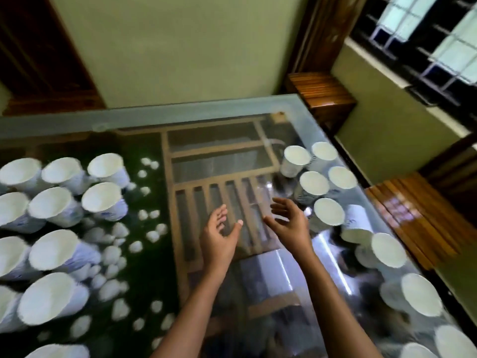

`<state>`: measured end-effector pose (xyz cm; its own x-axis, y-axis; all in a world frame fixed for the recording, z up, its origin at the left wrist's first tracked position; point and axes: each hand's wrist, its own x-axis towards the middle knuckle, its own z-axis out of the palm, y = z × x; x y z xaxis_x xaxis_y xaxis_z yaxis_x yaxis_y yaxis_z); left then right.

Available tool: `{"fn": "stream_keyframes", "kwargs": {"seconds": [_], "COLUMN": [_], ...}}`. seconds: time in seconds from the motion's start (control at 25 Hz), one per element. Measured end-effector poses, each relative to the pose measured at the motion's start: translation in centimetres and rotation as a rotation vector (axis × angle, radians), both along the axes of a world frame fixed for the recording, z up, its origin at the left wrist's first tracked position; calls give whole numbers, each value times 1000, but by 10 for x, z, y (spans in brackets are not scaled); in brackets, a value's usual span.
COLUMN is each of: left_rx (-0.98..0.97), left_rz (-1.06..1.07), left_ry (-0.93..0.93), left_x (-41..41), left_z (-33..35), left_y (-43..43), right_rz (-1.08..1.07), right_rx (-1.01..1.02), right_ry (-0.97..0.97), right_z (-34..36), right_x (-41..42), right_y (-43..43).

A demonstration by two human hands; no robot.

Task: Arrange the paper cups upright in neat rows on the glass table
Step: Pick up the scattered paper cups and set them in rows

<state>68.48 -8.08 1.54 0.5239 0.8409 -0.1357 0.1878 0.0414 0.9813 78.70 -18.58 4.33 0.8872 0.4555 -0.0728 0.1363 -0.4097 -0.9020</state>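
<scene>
The left grip (219,235) and right grip (289,223) both hang open with fingers spread and palms turned toward each other. They hold nothing and hover over the bare middle of the surface (154,116), and neither touches a cup. Off to the left, the left cups (102,197) stand upright in close rows and look finished. Along the right edge, the right cups (313,183) also stand mouth-up, but in a looser, staggered line. One partway down it may be tipped, though blur hides this. I judge the task well past halfway: what is left is straightening the right group.
</scene>
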Motion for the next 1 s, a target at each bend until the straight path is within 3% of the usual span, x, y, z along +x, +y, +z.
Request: {"fn": "stream_keyframes", "kwargs": {"seconds": [0.2, 0.32, 0.56, 0.8, 1.0], "left_rx": [89, 114, 111, 75, 106], "left_rz": [-237, -270, -294, -433, -370], "left_ry": [27, 54, 163, 173, 101], "left_x": [69, 110, 157, 180, 188], "left_z": [10, 11, -6, -25, -33], "left_y": [-55, -72, -58, -55, -62], "right_rz": [-111, -54, 209, 132, 78], "right_rx": [-71, -196, -296, -204, -163], "right_ry": [-238, -340, -239, -201, -169], "right_z": [26, 26, -5, -25, -30], "right_x": [47, 65, 86, 95, 98], "right_y": [-77, -105, -112, -113, -113]}}
